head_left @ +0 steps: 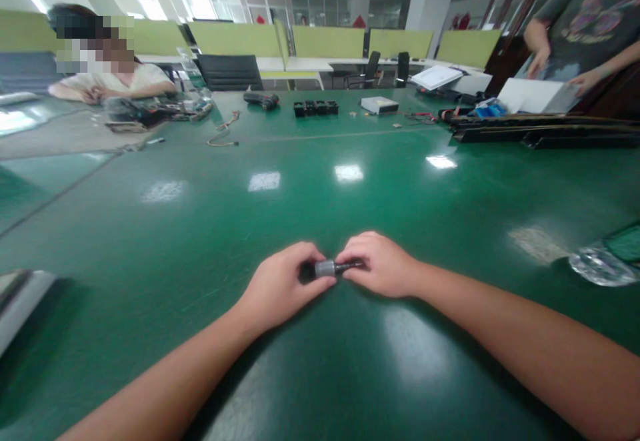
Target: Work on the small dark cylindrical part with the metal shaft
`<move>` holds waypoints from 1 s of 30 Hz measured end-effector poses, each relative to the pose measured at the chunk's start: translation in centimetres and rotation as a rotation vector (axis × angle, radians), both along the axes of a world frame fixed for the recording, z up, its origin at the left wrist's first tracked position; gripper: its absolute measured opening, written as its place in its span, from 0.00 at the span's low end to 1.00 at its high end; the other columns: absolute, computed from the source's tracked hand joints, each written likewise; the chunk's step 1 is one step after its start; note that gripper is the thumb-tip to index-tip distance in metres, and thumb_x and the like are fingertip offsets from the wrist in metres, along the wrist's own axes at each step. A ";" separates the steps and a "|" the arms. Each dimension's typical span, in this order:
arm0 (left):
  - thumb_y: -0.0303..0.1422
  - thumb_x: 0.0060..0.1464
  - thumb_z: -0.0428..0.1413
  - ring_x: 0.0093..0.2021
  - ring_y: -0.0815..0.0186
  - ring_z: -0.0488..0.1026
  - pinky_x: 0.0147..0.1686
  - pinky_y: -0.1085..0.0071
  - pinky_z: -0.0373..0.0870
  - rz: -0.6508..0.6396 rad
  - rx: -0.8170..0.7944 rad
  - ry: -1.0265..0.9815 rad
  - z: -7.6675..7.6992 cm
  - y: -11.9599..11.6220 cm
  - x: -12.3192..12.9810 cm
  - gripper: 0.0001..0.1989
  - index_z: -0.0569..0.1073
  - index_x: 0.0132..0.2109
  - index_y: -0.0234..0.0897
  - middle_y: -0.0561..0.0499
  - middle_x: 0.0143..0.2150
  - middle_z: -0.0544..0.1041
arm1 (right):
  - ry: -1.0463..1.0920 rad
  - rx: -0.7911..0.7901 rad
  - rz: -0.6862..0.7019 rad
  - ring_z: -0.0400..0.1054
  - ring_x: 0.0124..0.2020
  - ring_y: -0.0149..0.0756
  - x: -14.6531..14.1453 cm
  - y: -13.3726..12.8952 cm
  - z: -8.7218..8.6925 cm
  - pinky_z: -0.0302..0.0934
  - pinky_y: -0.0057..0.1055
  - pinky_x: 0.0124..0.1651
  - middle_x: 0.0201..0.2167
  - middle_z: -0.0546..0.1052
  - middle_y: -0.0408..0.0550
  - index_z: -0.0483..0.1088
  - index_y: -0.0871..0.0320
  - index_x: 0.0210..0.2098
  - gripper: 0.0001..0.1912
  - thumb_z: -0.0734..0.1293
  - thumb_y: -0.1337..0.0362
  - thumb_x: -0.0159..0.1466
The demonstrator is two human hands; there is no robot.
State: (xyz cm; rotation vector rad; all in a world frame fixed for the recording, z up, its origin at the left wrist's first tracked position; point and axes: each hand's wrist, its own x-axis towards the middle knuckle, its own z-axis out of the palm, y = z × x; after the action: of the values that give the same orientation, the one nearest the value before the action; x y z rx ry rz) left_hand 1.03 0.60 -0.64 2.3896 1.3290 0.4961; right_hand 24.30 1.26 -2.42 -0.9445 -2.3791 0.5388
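Observation:
Near the front of the green table (310,214), my two hands meet over a small grey cylinder with a thin dark shaft (325,268). My left hand (280,284) curls around the cylinder's left end, thumb below and fingers above. At the other end, my right hand (383,266) pinches the dark shaft between thumb and fingers. The piece lies roughly level, pointing left to right, just over or on the tabletop. Its exact kind cannot be made out, and both ends are partly hidden by my fingers.
A clear plastic bottle (603,266) lies at the right edge, and a silver-edged object (25,307) at the left. Far across are a black block (316,108), a grey box (380,105), cables (223,135) and black rails (540,131). Two people are at the far side.

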 end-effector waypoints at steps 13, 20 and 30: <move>0.46 0.55 0.59 0.34 0.63 0.72 0.36 0.69 0.67 0.009 -0.005 -0.017 0.3 -0.2 0.1 0.14 0.75 0.40 0.41 0.52 0.37 0.78 | -0.009 0.017 0.012 0.70 0.37 0.35 0.1 0.0 0.0 0.58 0.33 0.46 0.35 0.79 0.45 0.77 0.57 0.41 0.08 0.70 0.67 0.62; 0.45 0.55 0.59 0.35 0.64 0.73 0.35 0.70 0.66 0.004 -0.002 -0.016 0.3 -0.2 0.1 0.14 0.75 0.41 0.41 0.53 0.38 0.78 | -0.004 0.019 0.016 0.69 0.35 0.34 0.2 0.0 0.2 0.58 0.32 0.44 0.33 0.78 0.45 0.77 0.58 0.40 0.07 0.71 0.68 0.61; 0.45 0.54 0.60 0.34 0.63 0.72 0.36 0.69 0.67 0.006 0.005 -0.015 0.2 -0.2 0.0 0.14 0.75 0.41 0.41 0.52 0.37 0.78 | 0.017 0.015 0.025 0.69 0.34 0.34 0.2 -0.1 0.1 0.59 0.32 0.44 0.32 0.78 0.44 0.77 0.57 0.39 0.08 0.71 0.69 0.59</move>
State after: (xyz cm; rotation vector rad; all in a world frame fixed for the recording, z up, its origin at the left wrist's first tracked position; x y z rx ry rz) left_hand 1.00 0.36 -0.46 2.3814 1.3309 0.5184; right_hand 24.53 1.18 -2.30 -0.9011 -2.3796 0.5352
